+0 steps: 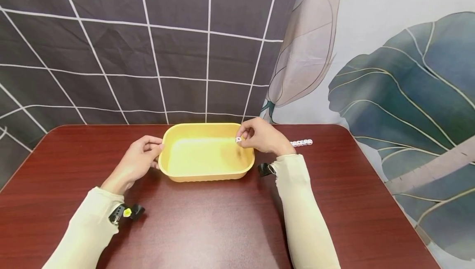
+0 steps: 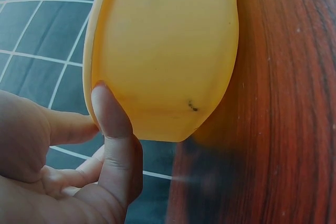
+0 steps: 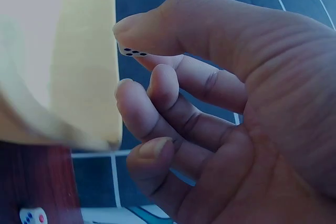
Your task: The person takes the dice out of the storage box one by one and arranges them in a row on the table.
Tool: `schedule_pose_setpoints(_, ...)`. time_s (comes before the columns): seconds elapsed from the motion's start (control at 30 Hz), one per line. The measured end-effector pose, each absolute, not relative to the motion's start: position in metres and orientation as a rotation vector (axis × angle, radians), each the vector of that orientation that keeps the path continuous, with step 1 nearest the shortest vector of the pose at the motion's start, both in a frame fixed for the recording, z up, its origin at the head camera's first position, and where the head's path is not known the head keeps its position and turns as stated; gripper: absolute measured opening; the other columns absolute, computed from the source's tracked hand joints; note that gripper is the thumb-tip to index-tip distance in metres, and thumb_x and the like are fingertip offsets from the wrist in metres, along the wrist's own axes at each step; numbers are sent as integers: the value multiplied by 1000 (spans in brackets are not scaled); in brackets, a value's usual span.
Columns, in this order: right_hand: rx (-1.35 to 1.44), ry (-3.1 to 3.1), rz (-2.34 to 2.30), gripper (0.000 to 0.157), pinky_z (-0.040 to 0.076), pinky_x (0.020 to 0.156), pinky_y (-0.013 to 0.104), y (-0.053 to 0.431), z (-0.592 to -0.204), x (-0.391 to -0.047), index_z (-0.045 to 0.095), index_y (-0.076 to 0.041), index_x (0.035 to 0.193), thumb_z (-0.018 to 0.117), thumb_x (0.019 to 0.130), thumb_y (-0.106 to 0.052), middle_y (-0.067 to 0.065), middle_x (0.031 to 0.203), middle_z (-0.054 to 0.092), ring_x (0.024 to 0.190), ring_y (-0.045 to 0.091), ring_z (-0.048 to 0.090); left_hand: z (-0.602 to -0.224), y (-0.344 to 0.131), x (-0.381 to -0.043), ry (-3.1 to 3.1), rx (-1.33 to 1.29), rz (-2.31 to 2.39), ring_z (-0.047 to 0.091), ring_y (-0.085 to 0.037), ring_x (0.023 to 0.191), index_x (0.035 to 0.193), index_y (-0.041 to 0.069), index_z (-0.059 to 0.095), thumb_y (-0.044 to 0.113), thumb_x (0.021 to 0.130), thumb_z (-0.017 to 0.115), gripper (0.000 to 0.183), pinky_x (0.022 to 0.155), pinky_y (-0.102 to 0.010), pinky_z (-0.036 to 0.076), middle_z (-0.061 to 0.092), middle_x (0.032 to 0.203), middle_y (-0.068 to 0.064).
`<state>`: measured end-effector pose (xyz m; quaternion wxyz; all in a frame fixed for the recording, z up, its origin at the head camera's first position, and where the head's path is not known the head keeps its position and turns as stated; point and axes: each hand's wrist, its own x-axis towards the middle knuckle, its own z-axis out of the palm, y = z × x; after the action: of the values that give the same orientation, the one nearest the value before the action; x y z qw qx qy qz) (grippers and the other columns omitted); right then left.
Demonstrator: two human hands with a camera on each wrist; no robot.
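A yellow plastic basin (image 1: 208, 176) stands on the table toward its back edge. At the basin's left end, my left hand (image 1: 142, 157) pinches the rim, its thumb (image 2: 113, 114) showing against the yellow wall in the left wrist view. Over the basin's right end, my right hand (image 1: 263, 136) holds a small white die (image 1: 238, 140) between thumb and finger. The right wrist view shows dark pips on this die (image 3: 132, 52); the other fingers are loosely bent. Behind the right wrist lies a row of several dice (image 1: 303, 142), partly hidden by the hand.
The dark red wooden table (image 1: 208, 227) extends around the basin. A dark cloth with white grid lines (image 1: 178, 54) hangs behind it, beside a leaf-patterned cloth (image 1: 389, 83) on the right. Another die (image 3: 33, 216) sits on the table at the right wrist view's lower edge.
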<state>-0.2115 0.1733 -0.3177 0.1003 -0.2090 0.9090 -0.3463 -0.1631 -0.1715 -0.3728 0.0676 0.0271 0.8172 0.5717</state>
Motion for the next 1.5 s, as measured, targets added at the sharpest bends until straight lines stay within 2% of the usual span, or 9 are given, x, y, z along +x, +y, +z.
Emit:
schedule_pose_setpoints(0.17,-574,2701,-1042,9,49,65,23,184,-314,-211,74,-10,90,74,83,-5,0,77,64,75,15,58,-371,-172,-164,2469,87,1717,62,-7,66,133,-13,46,11,106,53,37,63,-25,60,64,100,-13)
schedule_pose_setpoints(0.43,-539,2719,-1061,8,49,67,22,206,-314,-211,75,-12,92,78,86,-9,1,81,62,77,17,58,-372,-171,-163,2468,94,1720,62,-7,65,133,-13,46,11,106,52,37,63,-25,60,63,98,-10)
schedule_pose_setpoints(0.63,-534,2723,-1080,5,48,69,20,223,-314,-212,75,-8,94,75,88,-8,1,81,61,78,16,57,-372,-170,-163,2458,92,1724,62,-7,66,132,-13,47,11,106,52,36,63,-25,60,63,97,-8)
schedule_pose_setpoints(1.03,-457,2768,-1101,6,47,66,19,247,-315,-211,75,-8,94,76,88,-9,0,79,59,76,15,55,-373,-170,-160,2465,75,1708,61,-8,65,133,-12,46,12,106,53,37,62,-24,59,63,104,-18)
schedule_pose_setpoints(1.33,-364,2829,-1089,8,50,71,22,267,-316,-210,75,-8,98,74,90,-11,4,87,64,82,20,58,-373,-170,-162,2463,88,1711,61,-8,66,134,-12,46,12,106,53,37,63,-24,59,63,102,-15)
schedule_pose_setpoints(1.5,-312,2858,-1082,10,49,72,22,278,-318,-210,75,-8,101,72,93,-12,6,90,63,85,21,57,-373,-171,-163,2466,81,1702,61,-8,65,134,-12,46,12,106,53,38,62,-24,59,64,105,-19)
